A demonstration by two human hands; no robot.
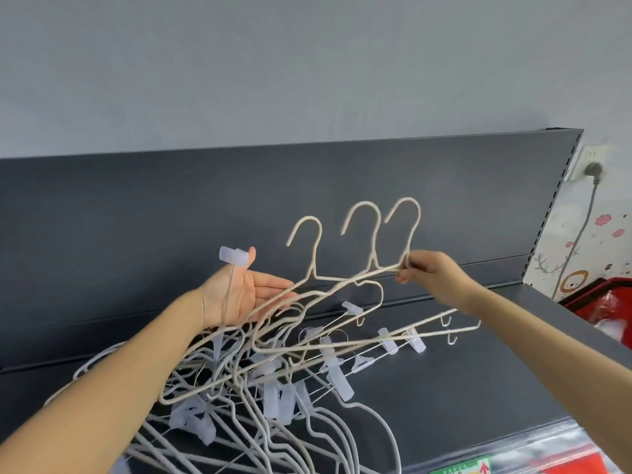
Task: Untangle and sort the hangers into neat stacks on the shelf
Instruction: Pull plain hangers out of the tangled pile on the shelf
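Pinching the necks of three cream hangers between curled fingers, my right hand holds them raised above the dark shelf, hooks up against the back panel. My left hand lies open, palm toward me and fingers straight, just behind the hangers' left shoulders; a clear clip on a thin wire touches its thumb. Below both wrists, the tangled pile of white hangers and clip hangers rests on the shelf, the raised hangers' lower bars caught among it. At right, a plug sits in a wall socket above a red basket.
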